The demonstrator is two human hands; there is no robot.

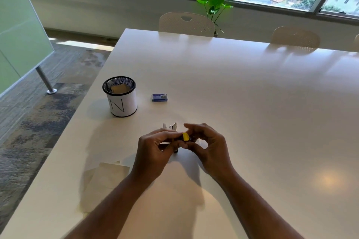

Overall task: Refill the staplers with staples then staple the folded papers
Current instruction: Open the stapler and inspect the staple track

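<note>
A small stapler with a yellow end (pixel 185 137) is held between both hands above the white table (pixel 252 103). My left hand (pixel 153 151) grips its left side with curled fingers. My right hand (pixel 207 145) pinches the yellow end from the right. A white and metal piece (pixel 173 126), perhaps a second stapler, lies just beyond the hands. A blue staple box (pixel 159 97) lies farther back. Folded white papers (pixel 108 174) lie near the table's left edge, partly under my left forearm.
A black mesh cup (pixel 121 101) wrapped in white paper marked "N" stands at the left, with something beige inside. White chairs (pixel 186 23) line the far edge, with a green plant (pixel 214 7) behind. The table's left edge drops to carpet.
</note>
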